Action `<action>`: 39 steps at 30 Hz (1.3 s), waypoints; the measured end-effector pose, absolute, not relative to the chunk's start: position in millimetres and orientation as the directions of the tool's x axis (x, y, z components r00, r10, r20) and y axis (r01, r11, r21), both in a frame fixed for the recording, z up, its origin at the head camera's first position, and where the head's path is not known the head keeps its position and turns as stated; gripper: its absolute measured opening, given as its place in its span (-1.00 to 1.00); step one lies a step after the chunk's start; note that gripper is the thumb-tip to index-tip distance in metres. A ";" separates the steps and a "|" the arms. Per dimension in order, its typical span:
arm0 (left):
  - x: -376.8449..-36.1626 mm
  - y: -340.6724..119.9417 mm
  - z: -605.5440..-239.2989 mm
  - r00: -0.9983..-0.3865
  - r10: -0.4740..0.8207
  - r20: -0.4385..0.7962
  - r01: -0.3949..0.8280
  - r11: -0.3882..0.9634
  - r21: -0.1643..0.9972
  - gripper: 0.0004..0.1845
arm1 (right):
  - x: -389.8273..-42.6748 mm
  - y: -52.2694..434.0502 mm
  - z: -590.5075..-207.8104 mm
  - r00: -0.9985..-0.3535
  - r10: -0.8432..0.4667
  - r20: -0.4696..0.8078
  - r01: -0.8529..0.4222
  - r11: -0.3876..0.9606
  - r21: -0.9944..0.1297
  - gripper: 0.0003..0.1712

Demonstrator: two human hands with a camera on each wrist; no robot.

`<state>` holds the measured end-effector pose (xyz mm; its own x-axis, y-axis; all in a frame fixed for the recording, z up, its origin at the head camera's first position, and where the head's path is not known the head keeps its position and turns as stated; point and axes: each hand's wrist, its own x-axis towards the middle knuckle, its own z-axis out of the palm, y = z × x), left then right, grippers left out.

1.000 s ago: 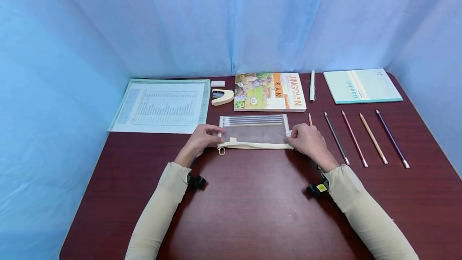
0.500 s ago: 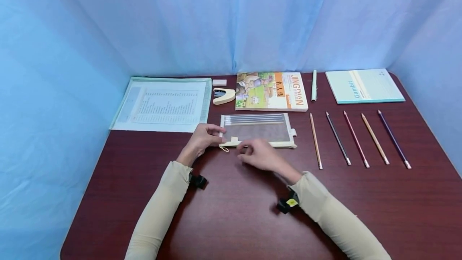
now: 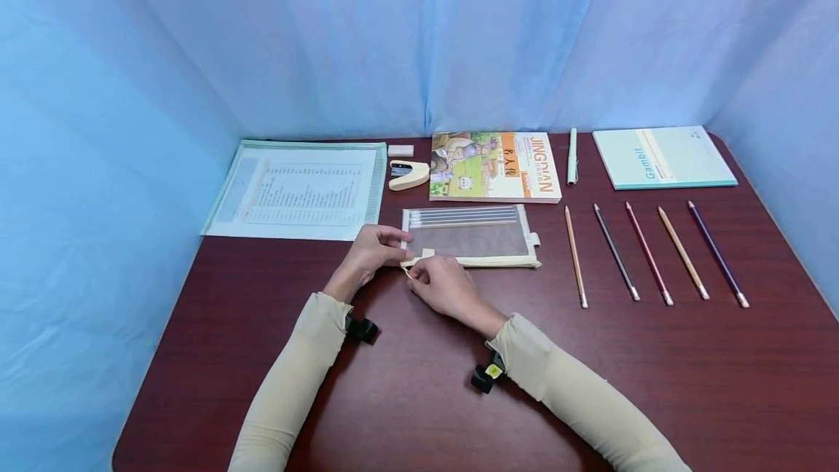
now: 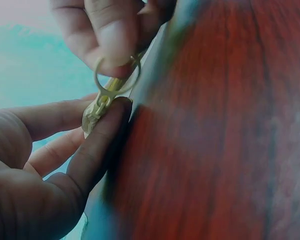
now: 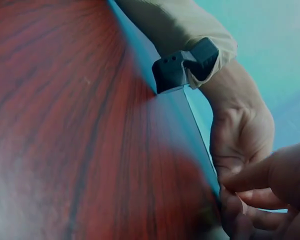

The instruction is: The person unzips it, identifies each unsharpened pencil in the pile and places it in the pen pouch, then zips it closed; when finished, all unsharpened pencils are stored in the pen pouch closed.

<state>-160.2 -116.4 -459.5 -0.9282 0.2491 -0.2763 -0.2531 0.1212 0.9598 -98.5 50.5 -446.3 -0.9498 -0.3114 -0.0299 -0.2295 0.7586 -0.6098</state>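
On the smooth dark red wooden bench (image 3: pixel 419 384), the right hand (image 3: pixel 446 286) pinches the round metal zipper ring (image 4: pixel 115 82) with its fingers (image 4: pixel 110 35). The left hand (image 3: pixel 370 253) pinches the cloth corner beside the zipper. The flat see-through pouch (image 3: pixel 468 237) lies in the middle, with thin sticks inside. Five long pencils (image 3: pixel 649 253) lie in a row to its right. Farther back lie a bright book (image 3: pixel 494 166) and a pale notebook (image 3: pixel 662 157).

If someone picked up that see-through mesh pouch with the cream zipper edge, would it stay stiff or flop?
The flat mesh zipper pouch would probably sag, since it looks like thin mesh and fabric. It seems light, holding only a few slim sticks near its far edge. The left hand grips its corner, which suggests it slides easily.
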 end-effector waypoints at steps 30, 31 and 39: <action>-159.8 -108.1 -461.4 -0.918 0.237 -0.319 -0.279 0.186 0.942 -0.61 | -107.7 88.2 -453.6 -0.974 -0.180 0.139 -0.226 0.726 -0.650 -0.90; -159.7 -108.5 -461.1 -0.919 0.232 -0.319 -0.279 0.189 0.942 -0.61 | -108.1 90.8 -453.8 -0.975 -0.174 0.141 -0.224 0.730 -0.646 -0.90; -160.2 -112.4 -458.6 -0.918 0.229 -0.323 -0.287 0.178 0.941 -0.61 | -105.9 116.3 -451.3 -0.977 -0.143 0.158 -0.211 0.753 -0.624 -0.91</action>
